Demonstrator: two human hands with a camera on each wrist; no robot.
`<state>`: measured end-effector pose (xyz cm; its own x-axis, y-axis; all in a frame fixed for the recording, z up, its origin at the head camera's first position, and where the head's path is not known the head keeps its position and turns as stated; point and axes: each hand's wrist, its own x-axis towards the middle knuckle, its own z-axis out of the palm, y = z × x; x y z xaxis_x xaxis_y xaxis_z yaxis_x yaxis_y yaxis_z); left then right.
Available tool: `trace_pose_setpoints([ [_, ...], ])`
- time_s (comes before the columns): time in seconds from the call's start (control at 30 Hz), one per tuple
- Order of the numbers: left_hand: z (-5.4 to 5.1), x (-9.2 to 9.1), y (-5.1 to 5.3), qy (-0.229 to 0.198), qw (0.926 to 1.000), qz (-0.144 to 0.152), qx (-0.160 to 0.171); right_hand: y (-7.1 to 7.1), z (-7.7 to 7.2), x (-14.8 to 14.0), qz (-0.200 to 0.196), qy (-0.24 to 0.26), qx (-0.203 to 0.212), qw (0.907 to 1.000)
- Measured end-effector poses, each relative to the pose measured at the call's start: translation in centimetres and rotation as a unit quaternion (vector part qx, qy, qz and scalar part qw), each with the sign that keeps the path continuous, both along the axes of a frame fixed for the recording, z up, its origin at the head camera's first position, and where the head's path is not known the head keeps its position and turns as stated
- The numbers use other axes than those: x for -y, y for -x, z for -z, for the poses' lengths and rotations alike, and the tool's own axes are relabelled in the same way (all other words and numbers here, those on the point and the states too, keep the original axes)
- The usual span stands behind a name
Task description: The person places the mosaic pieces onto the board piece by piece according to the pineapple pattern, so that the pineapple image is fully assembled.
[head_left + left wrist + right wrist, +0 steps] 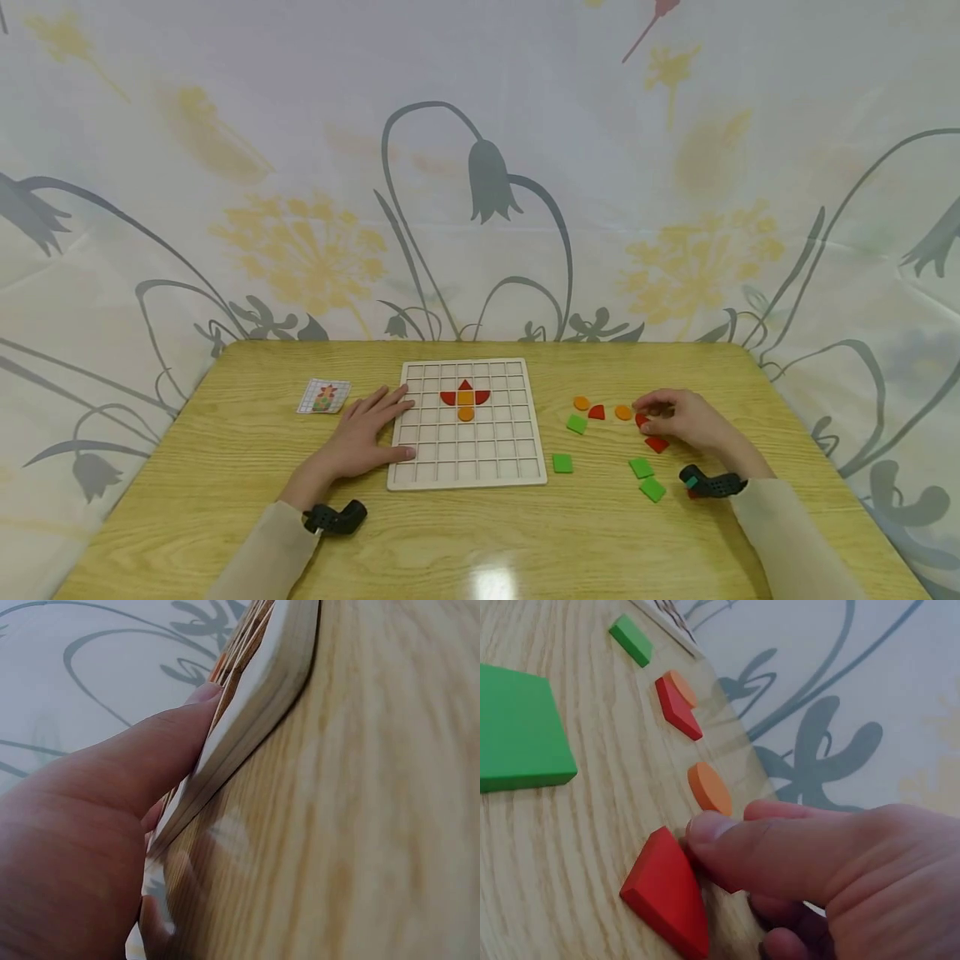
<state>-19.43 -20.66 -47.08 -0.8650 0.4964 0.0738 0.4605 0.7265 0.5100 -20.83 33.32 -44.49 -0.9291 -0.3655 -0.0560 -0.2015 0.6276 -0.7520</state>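
Observation:
My left hand (366, 433) rests with spread fingers on the left edge of a white gridded board (472, 475). In the left wrist view, the thumb (161, 754) lies along the board's rim (251, 705). Red and orange pieces sit on the grid, among them an orange circle (466, 413) and a red triangle (465, 385). To the right of the board, my right hand (686, 423) pinches a red piece (642, 421) close to the table; the thumb partly hides its shape. Beside it lies a red quarter-circle piece (667, 892).
A small picture card (324, 396) lies left of the board. Loose on the right are orange circles (581, 402), another red piece (597, 412) and several green squares (562, 463). A patterned cloth (480, 250) hangs behind the wooden table (450, 542).

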Motion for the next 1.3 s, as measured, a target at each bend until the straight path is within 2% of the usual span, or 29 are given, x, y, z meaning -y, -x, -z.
trace_pose_setpoints([
  [0.17, -0.1, 0.0, 0.0, -0.002, 1.0, 0.0, -0.002, 0.2, -0.2, 0.0, -0.01, -0.005, -0.003, 0.9999],
  [0.5, -0.2, -0.1, 0.0, -0.001, 1.0, 0.001, -0.005, -0.1, -0.4, 0.3, 0.059, -0.043, -0.026, 0.997],
  [0.67, 0.0, 0.0, 0.1, 0.003, 0.9999, 0.001, -0.01, 0.0, -0.2, 0.9, 0.074, -0.056, -0.063, 0.9937],
  [0.87, 0.1, 0.1, 0.0, 0.003, 1.0, -0.001, -0.007, 0.4, -0.3, 3.5, 0.101, -0.03, -0.103, 0.9891],
  [0.93, 0.1, 0.1, 0.0, 0.003, 1.0, -0.002, -0.004, 0.5, -0.3, 4.6, 0.101, -0.018, -0.104, 0.9892],
  [1.07, 0.1, 0.0, -0.1, -0.001, 1.0, -0.002, -0.001, 0.8, -0.3, 7.0, 0.092, 0.011, -0.077, 0.9927],
  [1.23, 0.1, 0.0, 0.0, -0.004, 1.0, -0.002, -0.003, 1.1, 0.0, 10.1, 0.06, 0.049, -0.045, 0.996],
  [1.3, 0.1, 0.0, 0.0, -0.003, 1.0, -0.002, -0.004, 1.2, 0.0, 11.2, 0.038, 0.06, -0.051, 0.9962],
])
